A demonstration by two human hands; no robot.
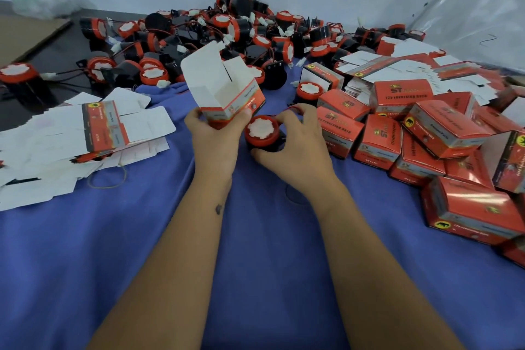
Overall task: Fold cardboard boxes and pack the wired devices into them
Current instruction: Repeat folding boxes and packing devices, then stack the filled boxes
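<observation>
Gripping upright open-topped box [227, 88], left hand [214, 136]; right hand [295, 145] clasps face-up device [260, 132]

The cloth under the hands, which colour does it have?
The cloth is plain blue, seen best in the head view.

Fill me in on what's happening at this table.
A person is packing wired horns. The left hand holds an opened box, flaps up. The right hand has its grip on a red-and-black horn beside it, not yet inside. Loose horns pile up behind, flat blanks lie left, finished boxes stack right.
</observation>
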